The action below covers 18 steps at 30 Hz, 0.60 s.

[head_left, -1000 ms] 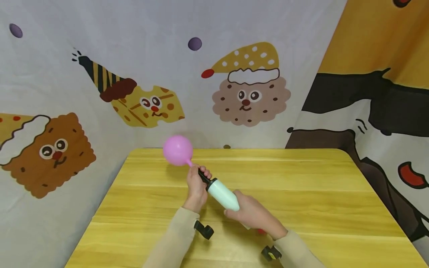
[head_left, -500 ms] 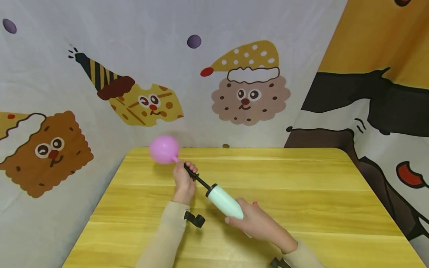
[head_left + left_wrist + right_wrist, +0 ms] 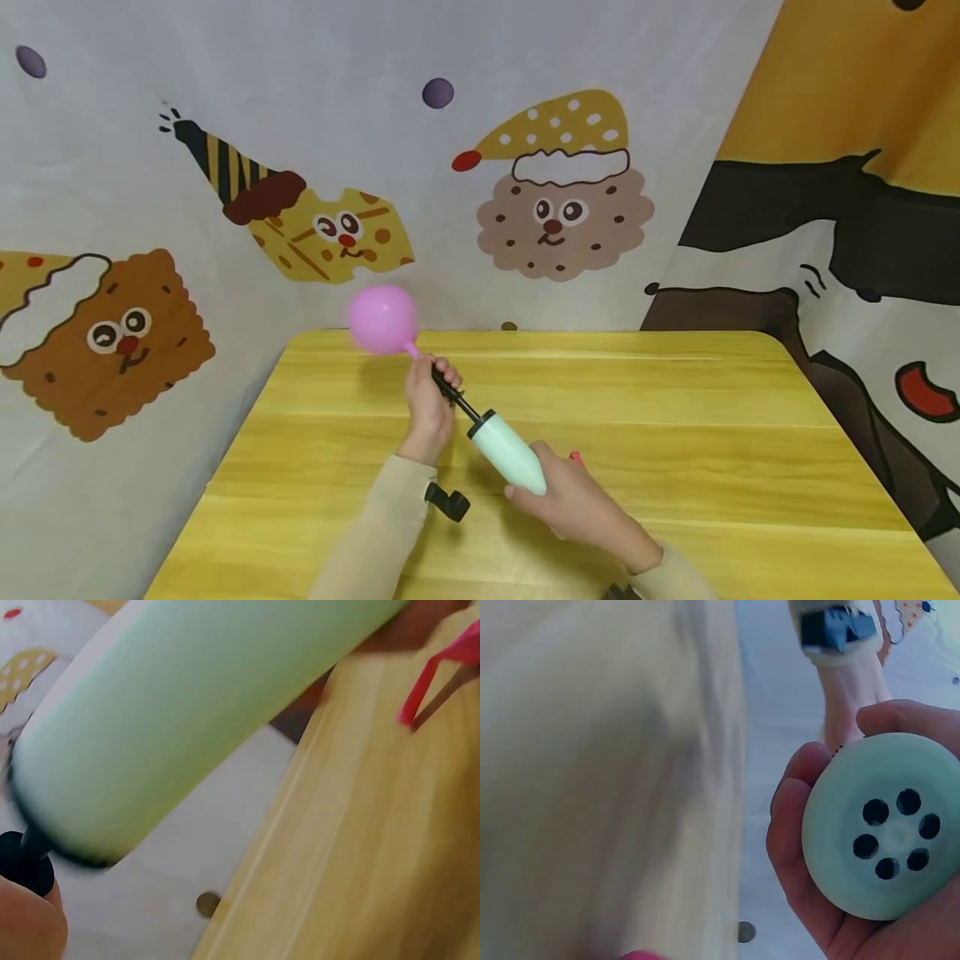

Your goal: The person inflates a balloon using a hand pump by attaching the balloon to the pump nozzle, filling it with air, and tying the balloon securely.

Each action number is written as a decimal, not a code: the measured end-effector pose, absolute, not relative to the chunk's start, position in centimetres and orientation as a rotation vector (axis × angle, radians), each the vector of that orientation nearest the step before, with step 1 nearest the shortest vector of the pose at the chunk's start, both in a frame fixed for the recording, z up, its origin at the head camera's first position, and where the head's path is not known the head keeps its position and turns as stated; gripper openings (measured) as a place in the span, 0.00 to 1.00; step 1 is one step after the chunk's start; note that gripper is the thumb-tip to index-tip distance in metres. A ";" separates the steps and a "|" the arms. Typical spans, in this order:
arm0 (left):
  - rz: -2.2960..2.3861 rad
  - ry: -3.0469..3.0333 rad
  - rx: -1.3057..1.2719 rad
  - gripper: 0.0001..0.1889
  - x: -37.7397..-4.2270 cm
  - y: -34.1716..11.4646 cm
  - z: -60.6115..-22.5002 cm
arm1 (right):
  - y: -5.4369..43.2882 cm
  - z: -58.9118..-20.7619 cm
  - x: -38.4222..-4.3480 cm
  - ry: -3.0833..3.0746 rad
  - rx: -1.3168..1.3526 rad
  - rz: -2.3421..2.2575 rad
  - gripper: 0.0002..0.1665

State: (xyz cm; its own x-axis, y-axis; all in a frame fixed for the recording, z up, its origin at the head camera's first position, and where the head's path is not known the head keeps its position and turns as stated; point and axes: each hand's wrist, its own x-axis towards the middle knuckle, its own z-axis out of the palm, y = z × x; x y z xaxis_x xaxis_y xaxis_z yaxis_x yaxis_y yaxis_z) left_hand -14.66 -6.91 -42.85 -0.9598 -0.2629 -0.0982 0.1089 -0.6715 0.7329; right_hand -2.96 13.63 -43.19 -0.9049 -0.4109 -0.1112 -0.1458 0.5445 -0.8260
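A mint-green hand balloon pump (image 3: 507,454) slants over the table, its black rod (image 3: 467,407) partly drawn out of the body. My left hand (image 3: 430,406) grips the black end of the pump at the neck of a round pink balloon (image 3: 383,320); the fingers cover where the two meet. My right hand (image 3: 573,496) is wrapped around the lower part of the green body. In the right wrist view, the pump's round end (image 3: 889,829), pierced with several holes, sits within the curled fingers. The left wrist view has the pump body (image 3: 172,712) filling its upper part.
A limp red-pink piece, seemingly an uninflated balloon (image 3: 450,656), lies on the wooden table (image 3: 712,433) behind the right hand. A cloth backdrop (image 3: 360,50) with cartoon biscuits and cheese rises behind the table's far edge.
The hands drew apart, baring the pump's rod, then came slightly closer again. The balloon swung left with the left hand, then back right and a little up.
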 end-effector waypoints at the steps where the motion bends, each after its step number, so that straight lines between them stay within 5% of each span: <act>1: -2.693 -1.186 0.277 0.12 -14.4 -6.4 -42.8 | 13.5 -43.1 -3.2 2.494 -0.453 -1.305 0.38; 18: -2.690 -1.186 0.368 0.13 -14.7 -6.7 -43.0 | 12.8 -42.7 -4.2 2.526 -0.402 -1.275 0.43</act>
